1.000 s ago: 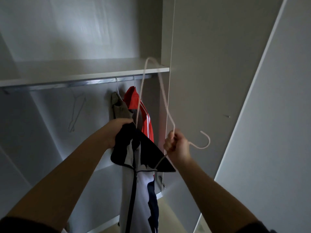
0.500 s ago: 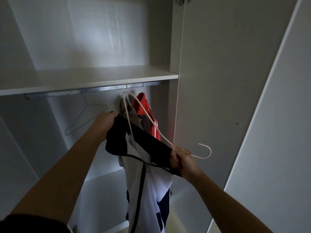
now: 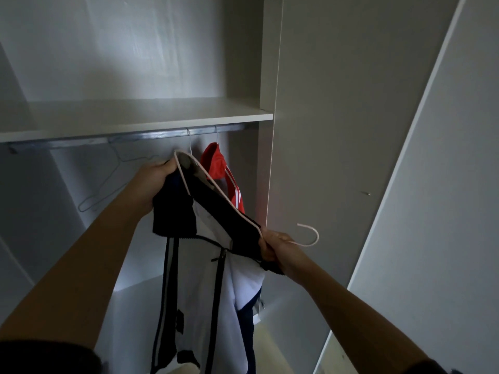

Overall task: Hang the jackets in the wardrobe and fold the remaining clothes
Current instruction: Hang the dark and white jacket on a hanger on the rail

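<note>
White plastic hanger (image 3: 216, 188) slants from the left hand (image 3: 154, 182), high and far, down to the right hand (image 3: 275, 248), nearer. The left hand grips the collar of the black-and-white jacket (image 3: 205, 265); the right clutches hanger neck and collar together. The hook (image 3: 313, 234) points right, away from the rail (image 3: 151, 135) above.

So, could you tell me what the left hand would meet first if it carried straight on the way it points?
Probably the grey garment hanging from the rail, just beyond the left hand; the red jacket hangs further right. Depth is hard to judge here.
</note>
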Motion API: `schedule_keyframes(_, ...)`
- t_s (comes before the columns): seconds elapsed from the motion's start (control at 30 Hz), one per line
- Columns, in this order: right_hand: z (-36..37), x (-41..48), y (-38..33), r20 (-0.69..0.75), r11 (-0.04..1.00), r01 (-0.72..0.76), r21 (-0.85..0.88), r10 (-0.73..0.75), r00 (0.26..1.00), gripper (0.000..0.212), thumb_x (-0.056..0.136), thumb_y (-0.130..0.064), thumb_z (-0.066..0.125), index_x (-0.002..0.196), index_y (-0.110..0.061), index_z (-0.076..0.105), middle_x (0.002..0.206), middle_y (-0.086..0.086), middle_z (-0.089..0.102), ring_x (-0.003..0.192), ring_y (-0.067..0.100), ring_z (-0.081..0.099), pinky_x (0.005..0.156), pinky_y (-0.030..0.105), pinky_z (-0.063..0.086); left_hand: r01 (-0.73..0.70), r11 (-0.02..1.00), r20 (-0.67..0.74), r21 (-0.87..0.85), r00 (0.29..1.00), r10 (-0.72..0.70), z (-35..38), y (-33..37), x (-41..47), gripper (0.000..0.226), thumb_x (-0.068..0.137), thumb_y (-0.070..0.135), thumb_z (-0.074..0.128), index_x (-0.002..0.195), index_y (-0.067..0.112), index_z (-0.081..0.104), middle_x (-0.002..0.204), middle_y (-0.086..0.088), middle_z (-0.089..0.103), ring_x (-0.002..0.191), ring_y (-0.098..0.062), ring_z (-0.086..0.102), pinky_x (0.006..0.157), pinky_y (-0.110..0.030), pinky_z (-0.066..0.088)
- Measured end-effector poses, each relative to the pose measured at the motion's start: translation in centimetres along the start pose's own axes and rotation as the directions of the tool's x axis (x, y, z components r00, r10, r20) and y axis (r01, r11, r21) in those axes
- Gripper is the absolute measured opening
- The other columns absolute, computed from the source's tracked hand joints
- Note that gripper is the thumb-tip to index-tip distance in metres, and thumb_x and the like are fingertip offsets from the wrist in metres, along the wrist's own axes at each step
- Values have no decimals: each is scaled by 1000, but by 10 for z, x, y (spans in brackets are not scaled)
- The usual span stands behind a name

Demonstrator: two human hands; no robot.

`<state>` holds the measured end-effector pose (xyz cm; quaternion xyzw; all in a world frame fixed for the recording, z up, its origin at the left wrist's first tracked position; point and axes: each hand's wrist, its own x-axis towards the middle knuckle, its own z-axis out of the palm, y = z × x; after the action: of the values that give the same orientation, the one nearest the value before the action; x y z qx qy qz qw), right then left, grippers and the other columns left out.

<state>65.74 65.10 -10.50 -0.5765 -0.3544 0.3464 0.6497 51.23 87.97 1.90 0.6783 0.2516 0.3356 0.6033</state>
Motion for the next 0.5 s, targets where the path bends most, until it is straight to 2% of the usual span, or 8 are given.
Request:
schedule_keyframes(0.07, -5, -2, 1, -6, 995, -44, -87, 44, 999, 49, 101, -38, 42, 55, -17, 41, 50, 0, 26, 43, 11, 21, 41, 19, 21, -74, 971, -35, 227, 996, 84, -6, -1, 6, 26, 96, 26, 54, 75, 17, 68, 84, -10, 67, 73, -22, 63, 69, -28, 48)
schedule_keyframes(0.17, -9, -5, -1, -16, 980, -119, -161, 118, 993, 47, 101, -35, 44, 58, -15, 43, 50, 0, 31, 42, 11, 24, 41, 19, 23, -196, 776, -17, 599, 966, 257, -13, -9, 9, 30, 96, 20, 52, 71, 9, 63, 79, -17, 60, 72, -30, 56, 61, -31, 37)
schedule_keyframes(0.23, -12, -7, -2, -15, 971, -146, -191, 146, 989, 47, 101, -33, 44, 58, -15, 45, 50, 0, 32, 42, 11, 25, 42, 20, 24, -265, 625, 59, 734, 942, 331, -18, -15, 11, 28, 96, 16, 54, 78, -3, 67, 78, -22, 63, 77, -36, 60, 65, -36, 40)
schedule_keyframes(0.3, -15, -11, -1, 2, 967, -173, -186, 176, 984, 47, 102, -31, 43, 58, -15, 44, 50, 0, 31, 42, 12, 25, 42, 20, 25, -324, 548, 125, 772, 921, 368, -23, -18, 13, 26, 93, 13, 57, 85, -7, 70, 81, -25, 67, 78, -35, 62, 72, -38, 44)
schedule_keyframes(0.37, -17, -14, 3, 20, 965, -183, -189, 190, 982, 47, 102, -31, 42, 58, -14, 43, 50, 1, 30, 42, 12, 24, 43, 20, 24, -359, 548, 188, 756, 920, 343, -25, -18, 16, 24, 92, 11, 60, 83, -9, 70, 76, -27, 66, 64, -25, 61, 65, -32, 43)
schedule_keyframes(0.43, -19, -16, 6, 12, 956, -201, -215, 208, 978, 48, 102, -33, 42, 58, -15, 41, 50, 1, 29, 41, 12, 23, 42, 20, 23, -343, 600, 235, 723, 938, 254, -26, -17, 16, 27, 93, 9, 59, 78, -12, 67, 66, -29, 60, 40, -7, 47, 47, -22, 36)
schedule_keyframes(0.5, -22, -16, 10, -12, 945, -238, -224, 242, 970, 49, 102, -34, 43, 56, -16, 41, 49, 1, 28, 41, 12, 23, 42, 19, 23, -287, 692, 249, 662, 955, 159, -28, -20, 18, 28, 93, 7, 58, 74, -12, 64, 54, -22, 51, 32, -8, 38, 37, -17, 30)
